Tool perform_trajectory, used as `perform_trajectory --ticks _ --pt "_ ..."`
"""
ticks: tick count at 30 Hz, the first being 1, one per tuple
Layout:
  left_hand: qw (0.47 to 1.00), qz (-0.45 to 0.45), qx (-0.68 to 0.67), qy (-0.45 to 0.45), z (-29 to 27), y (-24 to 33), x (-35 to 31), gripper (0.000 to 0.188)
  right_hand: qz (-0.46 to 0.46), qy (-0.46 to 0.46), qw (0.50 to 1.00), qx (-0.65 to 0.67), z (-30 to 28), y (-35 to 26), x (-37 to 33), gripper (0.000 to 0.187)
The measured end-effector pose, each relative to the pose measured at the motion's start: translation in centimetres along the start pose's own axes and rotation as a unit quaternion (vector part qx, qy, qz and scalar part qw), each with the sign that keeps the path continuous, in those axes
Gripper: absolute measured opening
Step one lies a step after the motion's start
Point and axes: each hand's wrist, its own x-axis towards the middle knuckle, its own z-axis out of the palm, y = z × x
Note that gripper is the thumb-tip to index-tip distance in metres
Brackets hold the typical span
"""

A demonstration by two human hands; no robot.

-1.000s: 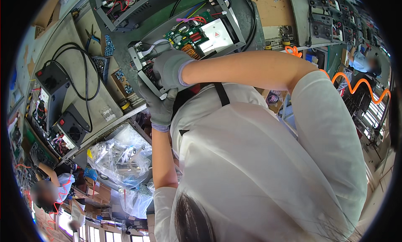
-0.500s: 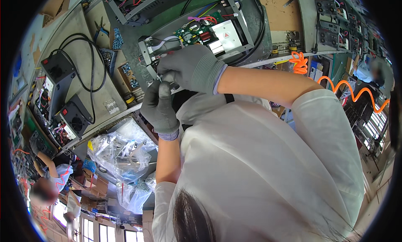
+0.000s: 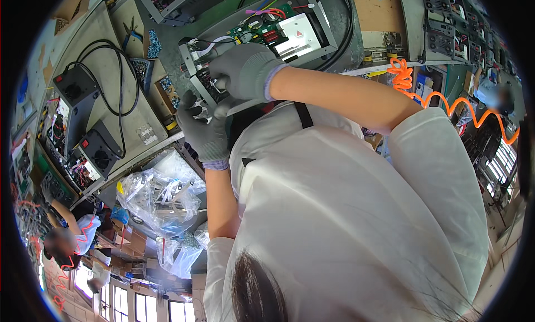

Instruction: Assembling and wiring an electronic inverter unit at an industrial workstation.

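Note:
An opened dark metal device case [image 3: 329, 35] lies on the bench in front of me. Inside are a green circuit board [image 3: 239, 30], coloured wires and a white metal plate [image 3: 300, 34]. My gloved right hand [image 3: 245, 71] is over its near left part, fingers curled in a pinch; a tiny shiny bit shows at the fingertips, too small to name. My gloved left hand [image 3: 205, 133] is cupped, palm up, at the case's near left corner, thumb and fingers apart around something small and shiny that I cannot make out.
Another opened case [image 3: 192, 10] stands at the far side. On the left are two black devices [image 3: 100, 152], a black cable [image 3: 121, 88], pliers [image 3: 132, 37] and boxes of small screws [image 3: 155, 44]. Plastic bags [image 3: 161, 196] lie below the bench edge. An orange coiled hose [image 3: 446, 102] hangs at right.
My hands, fingertips together before, have come apart. The left hand has moved slightly left and its fingers have spread. The right hand has shifted slightly over the case, still pinched.

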Motion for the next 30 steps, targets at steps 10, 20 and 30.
perform_trajectory --ticks 10,20,30 --pt "0.999 -0.005 -0.044 0.002 2.2 -3.5 -1.4 0.103 0.074 -0.11 0.99 -0.045 1.9 -1.2 1.7 0.032" --pt "0.998 0.01 -0.064 -0.011 2.1 -4.0 -1.0 0.103 0.105 -0.118 0.986 -0.045 2.5 -1.4 2.0 0.028" --pt "1.0 0.004 0.005 -0.027 1.4 -2.8 -0.6 0.095 0.094 -0.114 0.989 -0.031 2.5 -1.0 1.9 0.021"
